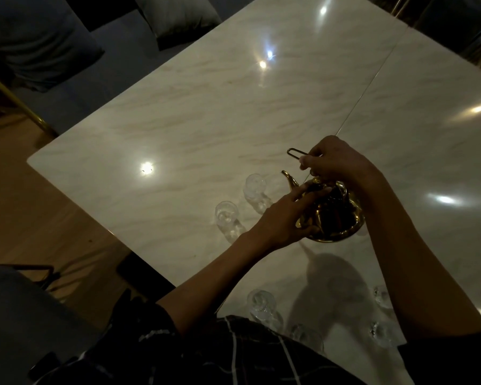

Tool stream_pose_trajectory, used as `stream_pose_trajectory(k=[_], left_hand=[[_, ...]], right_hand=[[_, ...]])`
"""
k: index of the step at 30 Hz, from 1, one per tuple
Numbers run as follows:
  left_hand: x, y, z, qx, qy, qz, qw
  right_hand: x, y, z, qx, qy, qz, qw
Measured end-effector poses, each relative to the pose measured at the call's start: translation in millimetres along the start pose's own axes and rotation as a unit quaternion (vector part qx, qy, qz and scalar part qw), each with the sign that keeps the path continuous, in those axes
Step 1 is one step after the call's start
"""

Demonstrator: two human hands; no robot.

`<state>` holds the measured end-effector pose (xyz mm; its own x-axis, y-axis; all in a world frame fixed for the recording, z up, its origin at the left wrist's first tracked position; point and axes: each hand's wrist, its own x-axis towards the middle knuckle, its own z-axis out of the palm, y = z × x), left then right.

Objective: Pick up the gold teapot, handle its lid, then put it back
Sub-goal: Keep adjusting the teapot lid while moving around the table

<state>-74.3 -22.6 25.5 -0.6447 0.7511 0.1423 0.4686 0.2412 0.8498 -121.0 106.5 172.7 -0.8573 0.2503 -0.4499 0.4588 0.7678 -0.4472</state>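
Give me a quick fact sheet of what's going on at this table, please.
surface: pale marble table
main object: gold teapot, spout pointing away from the person
left hand: grips the teapot's side
right hand: holds the thin wire handle above the pot
lid: hidden by hands
nearby: clear glasses around the teapot

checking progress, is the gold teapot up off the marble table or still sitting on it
Up off it. The shiny gold teapot is held between both hands, left hand and right hand, its shadow cast apart on the white marble table.
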Motion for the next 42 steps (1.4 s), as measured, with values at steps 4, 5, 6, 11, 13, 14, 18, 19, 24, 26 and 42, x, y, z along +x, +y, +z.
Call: stream_pose_trajectory(k=[4, 5, 6, 11, 13, 14, 18, 19, 24, 26, 42], left_hand=[[1.0, 1.9, -0.1, -0.004, 0.000, -0.002, 1.000], [1.2, 2.2, -0.5, -0.004, 0.002, -0.002, 1.000], [1.1, 2.6, -0.8, -0.005, 0.003, -0.001, 1.000], [-0.3, 4.8, -1.7, -0.002, 0.006, -0.001, 1.000], [-1.4, 4.8, -2.1, -0.003, 0.007, -0.002, 1.000], [-1.9, 5.0, -2.5, -0.003, 0.008, -0.001, 1.000], [-2.1, 5.3, -3.9, 0.002, 0.008, 0.000, 1.000], [-1.7, 5.4, -4.3, 0.003, 0.008, -0.001, 1.000], [0.2, 7.3, -7.9, 0.001, 0.006, -0.001, 1.000], [0.8, 7.3, -8.9, 0.000, 0.007, 0.000, 1.000], [4.9, 6.1, -7.4, 0.007, 0.007, 0.008, 1.000]], right_hand=[[-0.7, 0.0, -2.0, 0.003, 0.000, -0.010, 1.000], [-0.8, -0.3, -2.3, 0.001, 0.000, -0.009, 1.000], [-1.0, -0.4, -2.6, -0.001, 0.000, -0.009, 1.000], [-2.3, -1.3, -1.8, 0.002, -0.001, -0.009, 1.000], [-2.6, -1.9, -1.8, 0.003, 0.000, -0.011, 1.000], [-2.6, -2.3, -1.6, 0.003, 0.000, -0.011, 1.000], [-3.5, -4.0, -1.9, -0.002, 0.000, -0.010, 1.000], [-3.7, -4.4, -2.2, -0.001, 0.000, -0.011, 1.000], [-4.0, -6.6, -4.7, -0.005, 0.000, -0.010, 1.000], [-4.1, -7.3, -5.7, -0.005, 0.001, -0.007, 1.000], [-2.5, -5.3, -7.8, -0.013, 0.009, -0.007, 1.000]])
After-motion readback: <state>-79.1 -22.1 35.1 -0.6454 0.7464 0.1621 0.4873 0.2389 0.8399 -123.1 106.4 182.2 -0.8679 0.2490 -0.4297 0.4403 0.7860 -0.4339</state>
